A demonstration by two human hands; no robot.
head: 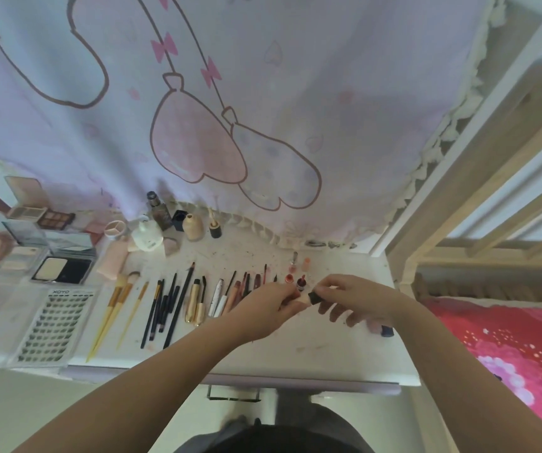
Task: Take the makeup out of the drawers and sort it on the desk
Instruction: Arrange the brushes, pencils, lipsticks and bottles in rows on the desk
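A white, speckled desk (295, 348) fills the middle of the frame, its front edge nearest the camera, with a pale pink cartoon-print curtain (230, 109) hanging behind it and a red floral bedspread (508, 348) at lower right. Nearest, two bare forearms reach up from the bottom of the frame and meet right of centre. The left hand (263, 310) has fingers curled round a small pale tube (302, 299), and the right hand (354, 297) pinches its dark cap (314, 296) between thumb and forefinger, its other fingers loosely bent; whether the cap is going on or coming off is hard to tell at this size. To do it well, I would keep the tube steady in the left hand, turn only the cap, seat it fully, then lay the piece at the right end of the row with the small red bottles (295, 280) just beyond the hands. Left of the hands lies the sorted line of pencils and liners (233, 289), dark brushes (165, 305) and yellow-handled brushes (116, 308). At far left a lash tray (51, 325) bears the only readable print, "XOYO". Farther back are open palettes (54, 219) and a group of bottles (178, 220) against the curtain hem.
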